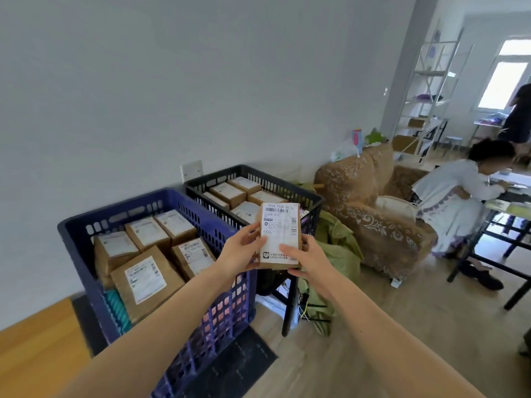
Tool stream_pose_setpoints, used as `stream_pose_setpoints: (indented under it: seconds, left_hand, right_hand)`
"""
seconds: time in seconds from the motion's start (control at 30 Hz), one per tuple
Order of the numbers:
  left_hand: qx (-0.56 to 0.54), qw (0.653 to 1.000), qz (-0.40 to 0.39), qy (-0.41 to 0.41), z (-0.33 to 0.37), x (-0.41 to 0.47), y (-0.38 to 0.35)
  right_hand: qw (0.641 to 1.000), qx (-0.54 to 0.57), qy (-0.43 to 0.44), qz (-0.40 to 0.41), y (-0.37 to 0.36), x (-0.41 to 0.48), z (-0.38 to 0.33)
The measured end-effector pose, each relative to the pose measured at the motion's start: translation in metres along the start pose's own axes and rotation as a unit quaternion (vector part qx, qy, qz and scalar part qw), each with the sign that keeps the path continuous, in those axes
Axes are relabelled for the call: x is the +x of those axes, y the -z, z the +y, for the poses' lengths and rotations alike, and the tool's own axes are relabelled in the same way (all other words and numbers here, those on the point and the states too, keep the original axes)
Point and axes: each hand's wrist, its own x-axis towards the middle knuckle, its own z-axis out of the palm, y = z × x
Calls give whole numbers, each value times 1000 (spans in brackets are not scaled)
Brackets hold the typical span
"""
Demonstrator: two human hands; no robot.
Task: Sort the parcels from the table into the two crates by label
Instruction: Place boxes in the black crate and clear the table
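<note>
A brown cardboard parcel point(283, 225) with a white shipping label facing me is held up in front of the two crates. My left hand point(240, 251) grips its left edge, thumb on the label. My right hand point(309, 262) grips its lower right corner, thumb across the label's bottom. The blue crate point(86, 222) on the left holds several labelled brown parcels. The black crate point(301, 193) behind the held parcel also holds several parcels. The table is out of view.
A brown patterned armchair point(373, 208) stands right of the black crate, with green cloth point(339, 242) heaped between them. A person in white point(454, 196) sits at a dark table point(505, 222) on the right. Metal shelving point(431, 81) rises behind. A dark mat point(235, 366) lies below the blue crate.
</note>
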Motion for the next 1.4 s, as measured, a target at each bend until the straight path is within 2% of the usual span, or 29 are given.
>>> stream_pose_setpoints:
  seconds: [0.3,0.63,0.93,1.4]
  left_hand:
    - [19,997,69,-42,15,101,-49]
    - [104,978,178,-21,31,196,-99]
    - [146,959,242,33,28,238,-77]
    - [179,953,220,107,16,266,-6]
  right_hand:
    - [995,-24,23,-91,65,125,-29]
    - [978,2,-26,-205,126,244,-39]
    - [962,-12,-39,-271,108,320,-33]
    - [916,-91,-112,-373,59,388,-29]
